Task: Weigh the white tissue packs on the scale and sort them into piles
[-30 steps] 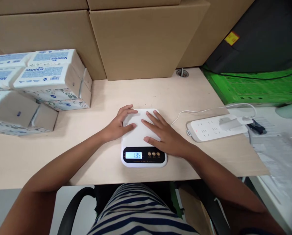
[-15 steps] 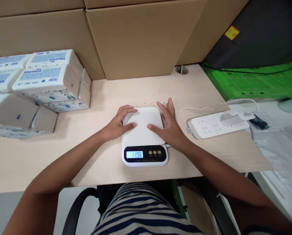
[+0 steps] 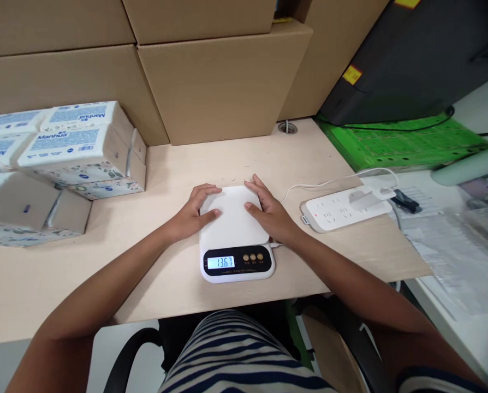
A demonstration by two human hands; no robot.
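Right hand point(image 3: 275, 216) drawn in against scale point(image 3: 232, 221), power strip point(image 3: 329, 218) near, boxes point(image 3: 223, 90) behind

"13.67" on the scale display point(image 3: 221, 262); "Manhua" on white packs point(image 3: 67, 146).

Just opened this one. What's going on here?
The person's left hand and right hand rest on opposite sides of a white digital scale, thumbs on its weighing plate. The lit display reads 13.67. Manhua tissue packs are stacked to the left; a power strip lies to the right.
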